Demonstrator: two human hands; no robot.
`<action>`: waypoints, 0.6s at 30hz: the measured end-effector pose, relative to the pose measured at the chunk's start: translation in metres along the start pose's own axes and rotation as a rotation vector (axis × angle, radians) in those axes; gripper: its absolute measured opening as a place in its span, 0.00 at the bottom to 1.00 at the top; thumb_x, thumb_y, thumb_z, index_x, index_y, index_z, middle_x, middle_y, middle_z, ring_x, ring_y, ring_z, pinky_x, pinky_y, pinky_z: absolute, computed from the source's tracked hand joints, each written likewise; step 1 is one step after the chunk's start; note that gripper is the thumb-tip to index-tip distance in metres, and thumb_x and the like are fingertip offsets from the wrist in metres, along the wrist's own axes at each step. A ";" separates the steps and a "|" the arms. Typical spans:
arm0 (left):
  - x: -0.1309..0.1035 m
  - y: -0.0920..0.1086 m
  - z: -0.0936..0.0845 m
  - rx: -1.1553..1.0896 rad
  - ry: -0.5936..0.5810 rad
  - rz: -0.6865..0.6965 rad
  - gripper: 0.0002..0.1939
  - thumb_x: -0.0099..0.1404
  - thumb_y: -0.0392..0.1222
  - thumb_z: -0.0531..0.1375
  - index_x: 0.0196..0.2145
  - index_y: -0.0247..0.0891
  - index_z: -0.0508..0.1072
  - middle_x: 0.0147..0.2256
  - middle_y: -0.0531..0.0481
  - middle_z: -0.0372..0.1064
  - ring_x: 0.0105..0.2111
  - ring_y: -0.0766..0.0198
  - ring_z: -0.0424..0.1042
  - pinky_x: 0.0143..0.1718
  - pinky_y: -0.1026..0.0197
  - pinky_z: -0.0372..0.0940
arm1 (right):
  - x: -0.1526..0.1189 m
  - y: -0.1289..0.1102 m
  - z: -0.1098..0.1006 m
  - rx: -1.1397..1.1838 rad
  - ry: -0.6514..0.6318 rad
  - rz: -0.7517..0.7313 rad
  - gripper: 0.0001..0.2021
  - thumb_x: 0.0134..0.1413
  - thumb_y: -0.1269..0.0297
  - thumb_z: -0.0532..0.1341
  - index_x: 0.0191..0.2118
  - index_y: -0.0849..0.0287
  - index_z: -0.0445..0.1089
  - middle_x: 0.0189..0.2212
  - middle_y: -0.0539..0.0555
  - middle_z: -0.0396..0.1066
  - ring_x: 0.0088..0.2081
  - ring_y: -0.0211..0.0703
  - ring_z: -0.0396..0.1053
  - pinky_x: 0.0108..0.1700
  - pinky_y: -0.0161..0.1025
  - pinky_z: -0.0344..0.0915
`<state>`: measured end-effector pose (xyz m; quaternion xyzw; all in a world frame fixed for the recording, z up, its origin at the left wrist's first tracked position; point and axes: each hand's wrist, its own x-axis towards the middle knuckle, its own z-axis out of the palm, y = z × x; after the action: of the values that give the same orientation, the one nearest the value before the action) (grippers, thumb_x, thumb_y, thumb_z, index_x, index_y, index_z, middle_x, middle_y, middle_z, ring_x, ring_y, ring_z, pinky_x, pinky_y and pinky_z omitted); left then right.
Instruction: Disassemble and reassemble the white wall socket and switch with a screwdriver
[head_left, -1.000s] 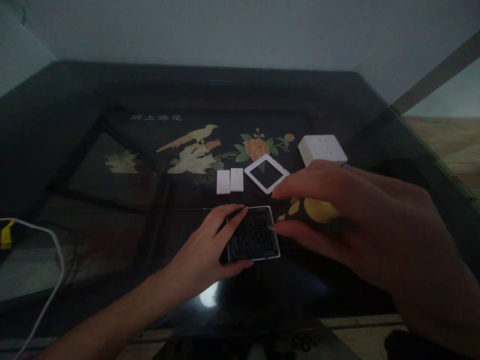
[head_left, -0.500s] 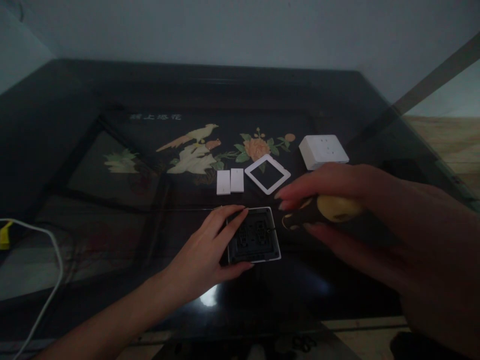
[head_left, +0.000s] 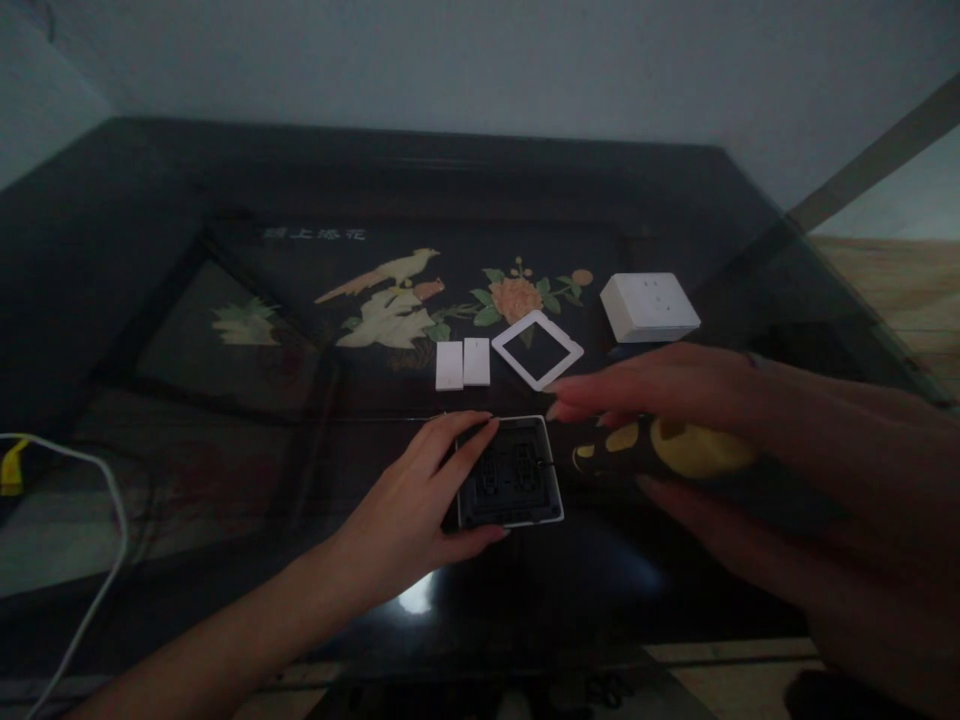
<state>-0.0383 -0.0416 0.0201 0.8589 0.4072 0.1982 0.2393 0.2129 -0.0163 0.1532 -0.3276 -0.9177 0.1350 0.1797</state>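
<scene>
Clasping hard at the left now: fingers bent over the far edge, thumb at the near edge, pinching the open square box point(head_left: 525, 500) in the left hand point(head_left: 427, 485). Over on the right, reaching in with the right hand point(head_left: 795, 415), fingers stretched out and well apart from the thumb, with the yellow-and-dark handle point(head_left: 697, 448) of a tool lying between; too blurred to tell how firmly gripped. Out from the handle, running left to the dark inside of the box, a thin shaft point(head_left: 553, 464); impossible to tell what exactly gets touched at its tip. Just past the right fingertips, flat and turned cornerwise, a white frame point(head_left: 517, 368). Left of that, lying side by side, slightly staggered, two white plates point(head_left: 463, 363). Farther off to the right, beyond the knuckles, a white block point(head_left: 651, 306) with small holes in its top. All on a glossy black table point(head_left: 180, 185), with an inlaid bird point(head_left: 390, 272) and flower point(head_left: 514, 299) showing. Far out left, curving downward, a white cable point(head_left: 116, 500) beside something yellow point(head_left: 12, 470).
</scene>
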 end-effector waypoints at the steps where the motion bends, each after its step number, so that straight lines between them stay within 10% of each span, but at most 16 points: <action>1: 0.000 0.000 0.000 0.002 0.003 0.001 0.47 0.58 0.42 0.67 0.68 0.45 0.46 0.62 0.37 0.54 0.61 0.40 0.59 0.57 0.35 0.64 | -0.001 0.002 0.001 -0.003 0.021 -0.008 0.23 0.63 0.68 0.54 0.62 0.44 0.60 0.49 0.48 0.76 0.44 0.45 0.77 0.41 0.38 0.76; 8: 0.000 0.000 -0.001 0.019 -0.009 -0.004 0.46 0.59 0.43 0.68 0.67 0.41 0.48 0.61 0.35 0.54 0.60 0.41 0.59 0.58 0.37 0.65 | 0.011 0.002 0.013 -0.205 0.151 0.060 0.17 0.65 0.48 0.53 0.36 0.49 0.75 0.34 0.50 0.76 0.39 0.47 0.76 0.42 0.41 0.73; 18: -0.001 -0.001 0.002 0.022 0.026 0.009 0.45 0.58 0.42 0.68 0.66 0.42 0.50 0.62 0.36 0.56 0.60 0.41 0.61 0.56 0.38 0.67 | -0.001 -0.002 0.001 0.030 -0.038 -0.059 0.19 0.67 0.67 0.50 0.61 0.44 0.58 0.51 0.47 0.74 0.48 0.38 0.75 0.46 0.32 0.74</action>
<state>-0.0380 -0.0421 0.0183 0.8605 0.4087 0.2060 0.2237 0.2117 -0.0184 0.1526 -0.2948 -0.9282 0.1495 0.1708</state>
